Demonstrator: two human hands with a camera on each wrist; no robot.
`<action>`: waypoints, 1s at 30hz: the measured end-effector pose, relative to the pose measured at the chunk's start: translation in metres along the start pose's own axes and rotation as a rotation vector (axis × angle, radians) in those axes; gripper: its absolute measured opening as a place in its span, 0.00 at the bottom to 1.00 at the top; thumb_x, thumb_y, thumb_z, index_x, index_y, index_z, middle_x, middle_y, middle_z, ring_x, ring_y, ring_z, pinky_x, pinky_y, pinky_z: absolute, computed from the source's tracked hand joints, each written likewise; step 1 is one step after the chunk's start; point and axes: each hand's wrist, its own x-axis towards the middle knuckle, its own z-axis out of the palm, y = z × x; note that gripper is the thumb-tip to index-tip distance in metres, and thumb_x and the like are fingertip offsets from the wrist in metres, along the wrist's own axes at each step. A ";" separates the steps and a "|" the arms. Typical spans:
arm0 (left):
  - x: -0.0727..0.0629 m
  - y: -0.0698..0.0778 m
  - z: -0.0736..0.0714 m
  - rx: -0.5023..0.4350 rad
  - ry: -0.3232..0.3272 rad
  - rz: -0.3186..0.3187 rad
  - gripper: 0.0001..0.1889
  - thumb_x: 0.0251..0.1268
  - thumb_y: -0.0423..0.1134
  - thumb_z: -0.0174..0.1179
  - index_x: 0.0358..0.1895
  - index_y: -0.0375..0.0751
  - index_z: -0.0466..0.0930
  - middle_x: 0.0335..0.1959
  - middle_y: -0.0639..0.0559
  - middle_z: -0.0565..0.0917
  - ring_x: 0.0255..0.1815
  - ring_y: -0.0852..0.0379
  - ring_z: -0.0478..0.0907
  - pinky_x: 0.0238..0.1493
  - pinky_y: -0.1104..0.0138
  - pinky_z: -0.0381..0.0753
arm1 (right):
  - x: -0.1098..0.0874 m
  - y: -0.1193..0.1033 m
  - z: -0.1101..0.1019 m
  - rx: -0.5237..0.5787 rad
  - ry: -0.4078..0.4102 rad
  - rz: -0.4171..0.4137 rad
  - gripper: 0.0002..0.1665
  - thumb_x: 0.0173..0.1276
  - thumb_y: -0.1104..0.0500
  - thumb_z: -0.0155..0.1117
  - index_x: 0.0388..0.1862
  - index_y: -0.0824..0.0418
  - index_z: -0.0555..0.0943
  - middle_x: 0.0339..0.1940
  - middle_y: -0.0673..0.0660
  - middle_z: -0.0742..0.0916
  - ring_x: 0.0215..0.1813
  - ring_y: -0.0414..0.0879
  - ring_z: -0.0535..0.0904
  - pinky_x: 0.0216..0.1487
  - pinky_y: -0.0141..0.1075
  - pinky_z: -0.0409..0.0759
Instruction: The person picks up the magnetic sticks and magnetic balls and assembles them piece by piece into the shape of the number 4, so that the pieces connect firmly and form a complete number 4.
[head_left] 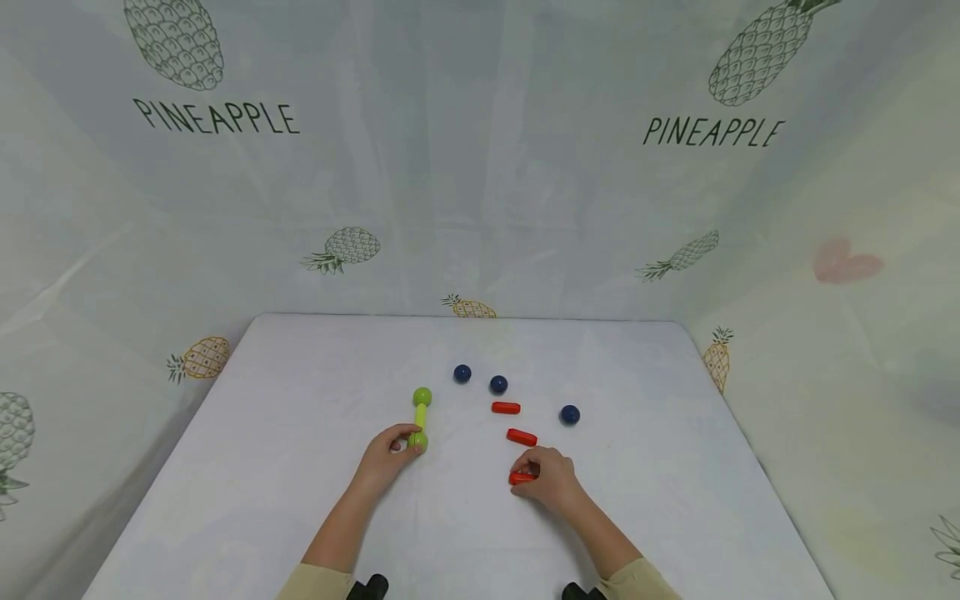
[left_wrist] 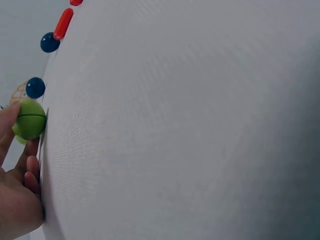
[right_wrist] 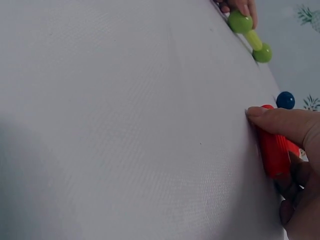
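My left hand (head_left: 381, 461) pinches the near ball of a green dumbbell-shaped piece (head_left: 421, 416), two green balls joined by a yellow-green bar, lying on the table. In the left wrist view the thumb and fingers are on either side of the green ball (left_wrist: 31, 120), which has a seam round it. My right hand (head_left: 557, 479) holds a short red rod (right_wrist: 272, 150) between thumb and fingers, down at the table surface. Beyond that hand lie two more red rods, one closer (head_left: 522, 437) and one farther (head_left: 506, 407).
Three dark blue balls rest on the white table (head_left: 262, 467): one at the back (head_left: 462, 374), one beside it (head_left: 498, 384), and one to the right (head_left: 570, 415). A pineapple-printed cloth (head_left: 465, 167) hangs behind the table's far edge.
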 end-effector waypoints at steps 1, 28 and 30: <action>0.000 0.000 0.000 0.003 0.000 -0.001 0.16 0.58 0.34 0.69 0.50 0.40 0.83 0.43 0.49 0.80 0.39 0.54 0.67 0.40 0.63 0.67 | 0.000 0.000 0.000 0.008 -0.002 0.006 0.13 0.51 0.59 0.79 0.31 0.47 0.83 0.29 0.44 0.78 0.39 0.45 0.71 0.43 0.45 0.65; -0.001 -0.004 0.002 0.032 -0.002 -0.009 0.17 0.59 0.37 0.69 0.52 0.42 0.83 0.43 0.51 0.80 0.40 0.54 0.67 0.40 0.63 0.67 | 0.011 -0.020 0.001 0.166 0.007 -0.053 0.10 0.56 0.64 0.75 0.37 0.56 0.85 0.38 0.50 0.81 0.41 0.47 0.75 0.39 0.35 0.78; -0.001 -0.004 0.003 0.032 0.000 -0.009 0.17 0.59 0.37 0.69 0.52 0.42 0.83 0.43 0.51 0.80 0.40 0.54 0.67 0.40 0.63 0.67 | 0.013 -0.022 0.003 0.173 0.006 -0.057 0.10 0.57 0.63 0.75 0.38 0.57 0.85 0.39 0.50 0.81 0.42 0.47 0.75 0.40 0.35 0.78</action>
